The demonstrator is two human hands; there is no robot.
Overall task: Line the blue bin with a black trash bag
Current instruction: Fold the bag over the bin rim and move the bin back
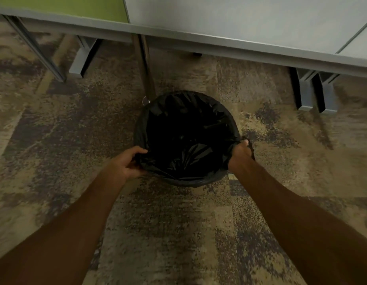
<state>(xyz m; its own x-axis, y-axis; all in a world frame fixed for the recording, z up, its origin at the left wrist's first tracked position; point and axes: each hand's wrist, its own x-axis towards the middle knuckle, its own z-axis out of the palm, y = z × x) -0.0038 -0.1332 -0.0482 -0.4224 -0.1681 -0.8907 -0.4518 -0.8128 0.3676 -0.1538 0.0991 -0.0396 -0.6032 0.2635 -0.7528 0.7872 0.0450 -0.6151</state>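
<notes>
Black trash bag (191, 153) already sits inside the bin on the carpet (158, 223); left hand (128, 161) and right hand (241, 152) pinch its edge, folding it over the rim so it won't slip.

Dim, soft picture — edges bowed, bag interior lost in black.
</notes>
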